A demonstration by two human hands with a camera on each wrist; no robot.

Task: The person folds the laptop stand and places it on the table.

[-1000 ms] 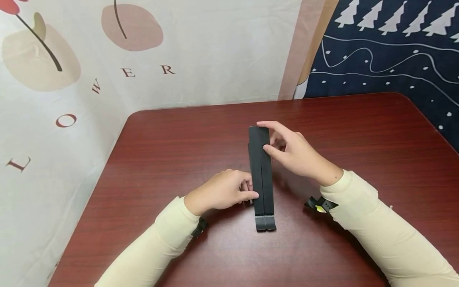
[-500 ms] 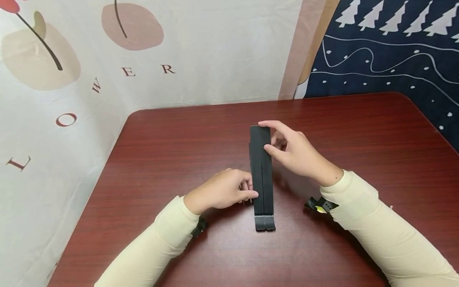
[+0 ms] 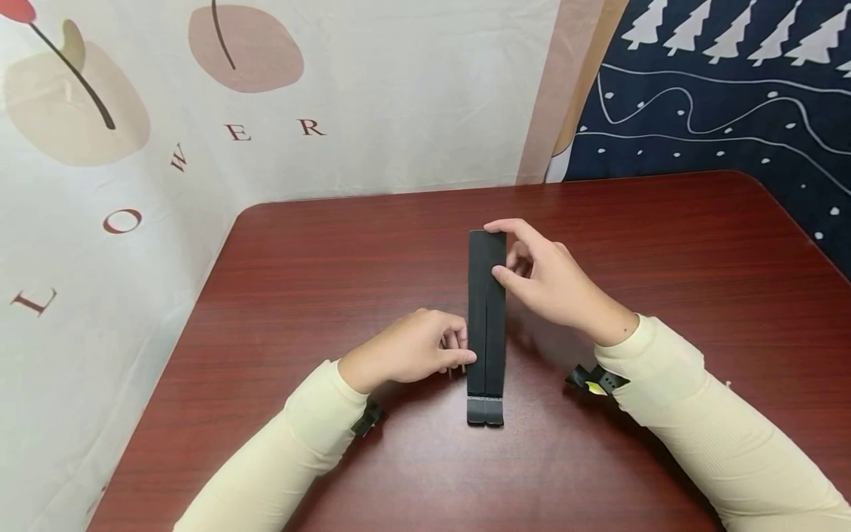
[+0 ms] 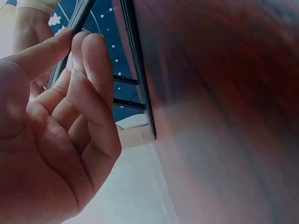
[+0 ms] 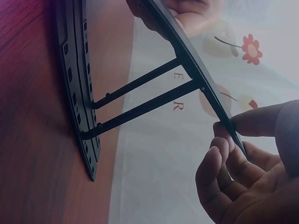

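A black folding laptop stand (image 3: pixel 486 318) stands on the table, its two long halves side by side with a thin seam between them. Its upper part slopes above a slotted base (image 5: pixel 77 93), and two struts (image 5: pixel 145 105) join them in the right wrist view. My left hand (image 3: pixel 415 347) pinches the left edge of the upper part near its lower half, thumb on top. With thumb and fingers, my right hand (image 3: pixel 552 284) grips the far, raised end. Two short hooked feet (image 3: pixel 485 411) form the near end.
The stand rests on a dark red wood-grain table (image 3: pixel 319 273). A pale printed cloth (image 3: pixel 399 96) hangs behind and to the left; a navy cloth with white trees (image 3: pixel 718 103) hangs at the back right. Black straps (image 3: pixel 596 379) circle both wrists.
The stand has turned slightly: its far end has shifted right and its near end a little left. Both hands have kept their hold and moved slightly with it.
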